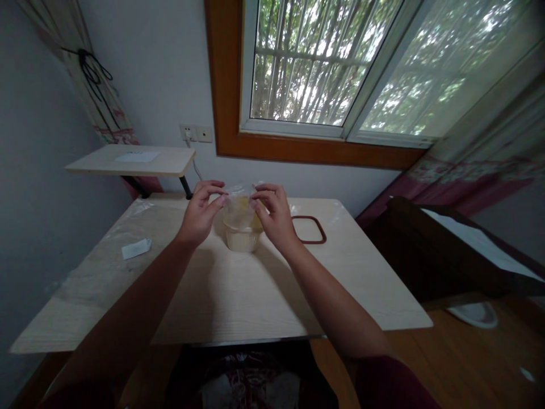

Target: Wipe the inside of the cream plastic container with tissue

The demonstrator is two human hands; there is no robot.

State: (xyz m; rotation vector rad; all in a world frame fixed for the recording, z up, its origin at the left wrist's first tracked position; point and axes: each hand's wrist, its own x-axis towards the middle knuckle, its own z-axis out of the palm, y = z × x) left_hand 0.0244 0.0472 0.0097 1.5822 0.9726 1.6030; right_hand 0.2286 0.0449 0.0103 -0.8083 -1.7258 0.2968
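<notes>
My left hand (201,211) and my right hand (275,213) face each other above the middle of the table. Both pinch a clear plastic bag (239,205), one on each side near its top edge. Something yellowish shows through the plastic; its kind is unclear. Right below the bag stands a cream ribbed container (242,241), its rim partly covered by the plastic. Whether the bag sits inside the container or only in front of its opening I cannot tell. To the right of my right hand lies a brown rounded-rectangular frame (315,242), possibly a lid with a see-through middle.
The pale wooden table (255,301) runs to the wall under the window. A small raised shelf (93,162) stands at the back left, with a sheet of paper on it. A white packet (136,249) and clear plastic sheeting (97,278) lie on the left side.
</notes>
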